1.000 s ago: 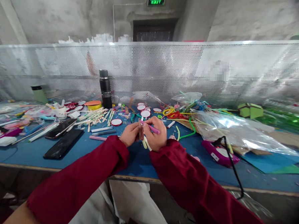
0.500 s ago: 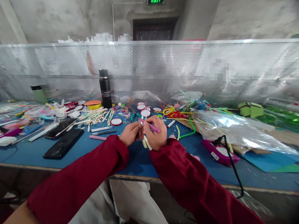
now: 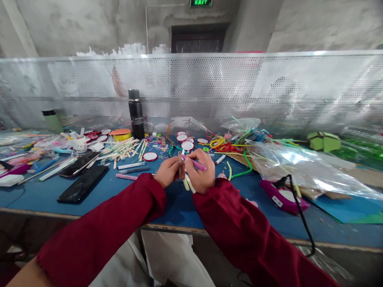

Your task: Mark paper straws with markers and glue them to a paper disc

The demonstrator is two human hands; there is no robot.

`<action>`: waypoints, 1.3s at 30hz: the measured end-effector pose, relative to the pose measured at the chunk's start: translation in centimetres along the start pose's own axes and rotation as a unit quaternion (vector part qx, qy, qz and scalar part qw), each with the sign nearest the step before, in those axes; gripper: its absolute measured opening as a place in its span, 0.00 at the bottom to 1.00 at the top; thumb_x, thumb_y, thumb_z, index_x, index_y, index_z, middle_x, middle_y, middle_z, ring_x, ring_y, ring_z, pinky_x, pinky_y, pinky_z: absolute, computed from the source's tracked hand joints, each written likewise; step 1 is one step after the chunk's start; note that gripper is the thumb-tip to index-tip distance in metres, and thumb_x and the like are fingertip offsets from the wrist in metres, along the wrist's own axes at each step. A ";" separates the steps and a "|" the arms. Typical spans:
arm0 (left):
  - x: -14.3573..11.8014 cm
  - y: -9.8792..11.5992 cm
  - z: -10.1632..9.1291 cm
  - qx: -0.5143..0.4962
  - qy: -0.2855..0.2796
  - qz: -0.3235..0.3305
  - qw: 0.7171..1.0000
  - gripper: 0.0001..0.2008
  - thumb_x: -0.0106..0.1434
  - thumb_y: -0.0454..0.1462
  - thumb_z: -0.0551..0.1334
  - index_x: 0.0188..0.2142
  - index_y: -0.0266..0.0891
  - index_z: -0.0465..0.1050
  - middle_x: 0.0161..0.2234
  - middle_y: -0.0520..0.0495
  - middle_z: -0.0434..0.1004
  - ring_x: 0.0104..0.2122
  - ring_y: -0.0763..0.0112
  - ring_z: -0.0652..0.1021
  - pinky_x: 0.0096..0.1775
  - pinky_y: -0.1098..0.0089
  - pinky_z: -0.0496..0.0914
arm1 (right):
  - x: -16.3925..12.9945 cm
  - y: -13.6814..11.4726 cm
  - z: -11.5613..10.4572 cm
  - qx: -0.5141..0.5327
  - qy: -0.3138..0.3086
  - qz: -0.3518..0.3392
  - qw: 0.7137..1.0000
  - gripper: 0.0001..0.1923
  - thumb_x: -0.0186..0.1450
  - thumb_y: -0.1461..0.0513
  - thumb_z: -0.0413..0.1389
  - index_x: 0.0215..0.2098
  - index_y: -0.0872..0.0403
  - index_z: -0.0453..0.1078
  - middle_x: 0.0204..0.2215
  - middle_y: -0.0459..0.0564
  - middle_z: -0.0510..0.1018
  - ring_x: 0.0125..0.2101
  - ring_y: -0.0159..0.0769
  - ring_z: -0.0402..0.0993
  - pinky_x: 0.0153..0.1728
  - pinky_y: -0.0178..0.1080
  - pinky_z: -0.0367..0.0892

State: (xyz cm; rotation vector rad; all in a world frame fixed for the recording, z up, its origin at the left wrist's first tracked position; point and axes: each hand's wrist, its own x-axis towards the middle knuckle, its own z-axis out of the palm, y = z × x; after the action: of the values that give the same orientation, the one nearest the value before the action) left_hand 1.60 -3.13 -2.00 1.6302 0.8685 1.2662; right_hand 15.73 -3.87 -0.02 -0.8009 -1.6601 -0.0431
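My right hand (image 3: 200, 176) is closed round a pink-purple marker pen (image 3: 199, 165), its back end sticking out to the right past the knuckles. Close against it, my left hand (image 3: 167, 172) is closed with fingertips pinched together at the pen's front end. What the left fingers hold is mostly hidden and too small to name. A small whitish bit shows between the two hands. Pale yellow strips (image 3: 187, 184) lie on the table just under my right hand. Left of my left hand lie a white marker (image 3: 131, 165), a grey marker (image 3: 134, 170) and a pink stick (image 3: 126, 176).
Two dark phones (image 3: 83, 184) lie at the left, near many craft sticks (image 3: 122, 150). A black bottle (image 3: 136, 117) stands behind them. Round white discs (image 3: 187, 146) lie beyond my hands. At the right are a purple corded device (image 3: 283, 197) and clear plastic film (image 3: 306, 166).
The view has shifted slightly. Both hands stay together in almost the same pose; a whitish bit now shows at the pen's front end, where pink showed before.
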 end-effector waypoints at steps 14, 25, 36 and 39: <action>0.1 -0.3 0.0 -0.024 -0.010 -0.003 1.000 0.22 0.64 0.55 0.58 0.29 0.38 0.67 0.18 0.51 0.72 0.13 0.77 0.65 0.16 0.73 0.56 | 0.0 0.1 0.2 0.004 0.004 0.020 1.000 0.06 0.65 0.60 0.53 0.29 0.50 0.67 0.26 0.46 0.75 0.31 0.38 0.71 0.36 0.41 0.62; 0.1 -0.2 0.1 -0.029 -0.003 -0.012 0.999 0.21 0.64 0.54 0.59 0.29 0.38 0.66 0.18 0.52 0.72 0.13 0.77 0.64 0.16 0.74 0.55 | 0.0 0.0 0.1 0.005 -0.006 0.022 1.000 0.07 0.65 0.59 0.53 0.29 0.50 0.67 0.26 0.46 0.76 0.30 0.38 0.71 0.35 0.41 0.61; 0.2 -0.6 0.0 -0.024 -0.001 -0.015 1.000 0.21 0.63 0.54 0.59 0.29 0.39 0.67 0.18 0.51 0.72 0.13 0.77 0.65 0.16 0.74 0.56 | 0.0 0.0 0.1 0.004 -0.005 0.024 1.000 0.07 0.65 0.59 0.52 0.28 0.50 0.65 0.26 0.46 0.75 0.30 0.38 0.70 0.35 0.41 0.61; 0.1 -0.4 0.0 -0.023 -0.003 -0.016 1.000 0.21 0.63 0.54 0.59 0.28 0.39 0.67 0.18 0.51 0.72 0.13 0.77 0.65 0.16 0.74 0.56 | 0.0 0.1 0.2 -0.002 0.000 0.023 1.000 0.07 0.65 0.59 0.52 0.29 0.50 0.65 0.26 0.46 0.75 0.31 0.38 0.70 0.36 0.41 0.61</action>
State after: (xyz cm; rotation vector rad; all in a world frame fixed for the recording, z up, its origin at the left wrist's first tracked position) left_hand 1.62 -2.85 -2.34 1.5781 0.8526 1.2496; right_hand 15.64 -3.72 -0.06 -0.8426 -1.6410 -0.0141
